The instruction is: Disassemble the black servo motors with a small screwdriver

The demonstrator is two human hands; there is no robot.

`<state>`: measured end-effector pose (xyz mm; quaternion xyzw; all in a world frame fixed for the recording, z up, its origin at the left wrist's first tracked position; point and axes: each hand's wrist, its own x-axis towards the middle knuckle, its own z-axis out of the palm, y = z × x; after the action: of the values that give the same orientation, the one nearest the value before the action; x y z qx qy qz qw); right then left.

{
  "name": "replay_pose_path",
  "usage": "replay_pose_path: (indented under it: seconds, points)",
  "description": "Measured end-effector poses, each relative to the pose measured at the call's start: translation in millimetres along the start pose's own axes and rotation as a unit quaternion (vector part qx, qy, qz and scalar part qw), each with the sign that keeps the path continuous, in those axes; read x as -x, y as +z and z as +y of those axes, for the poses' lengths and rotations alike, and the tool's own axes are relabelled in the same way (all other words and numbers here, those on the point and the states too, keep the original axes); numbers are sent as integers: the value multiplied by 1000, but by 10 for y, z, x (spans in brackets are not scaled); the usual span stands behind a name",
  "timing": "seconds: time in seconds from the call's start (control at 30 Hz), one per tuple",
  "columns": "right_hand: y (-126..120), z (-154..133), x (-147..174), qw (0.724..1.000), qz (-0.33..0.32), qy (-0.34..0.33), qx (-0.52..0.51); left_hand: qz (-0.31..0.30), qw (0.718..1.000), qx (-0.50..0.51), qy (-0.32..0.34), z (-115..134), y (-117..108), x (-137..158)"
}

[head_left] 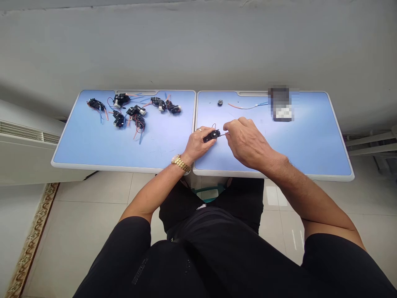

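Observation:
My left hand (197,145), with a gold watch on its wrist, is closed around a small black motor unit (214,135) over the right-hand table. A thin dark wire loops up from the unit's far side. My right hand (245,138) is closed just to the right of it. From its fingers a thin screwdriver-like tool (222,134) points left and meets the unit's right end; the rest of the tool is hidden in the hand. Beyond the hands lies a small round black part (220,102).
Several black motor units (136,110) with wires and blue and orange tubes lie on the left table (80,142). On the right table (313,149) are a loose orange-and-blue tube (248,107) and a blurred dark box (281,103). A wall stands behind.

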<state>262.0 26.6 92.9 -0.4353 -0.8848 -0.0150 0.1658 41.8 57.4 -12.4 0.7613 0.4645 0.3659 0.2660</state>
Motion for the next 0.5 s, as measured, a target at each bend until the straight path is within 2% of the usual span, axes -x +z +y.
replay_pose_path:
  seconds: [0.1, 0.27, 0.4, 0.5]
  points:
    - [9, 0, -4, 1000, 3, 5, -9, 1, 1000, 1, 3, -1, 0, 1]
    - [31, 0, -32, 998, -17, 51, 18, 0, 1000, 3, -3, 3, 3, 6]
    - [17, 27, -18, 1000, 3, 24, -5, 1, 1000, 0, -13, 4, 5, 4]
    - [9, 43, 5, 999, 24, 32, -35, 1, 1000, 2, -17, 2, 8, 0]
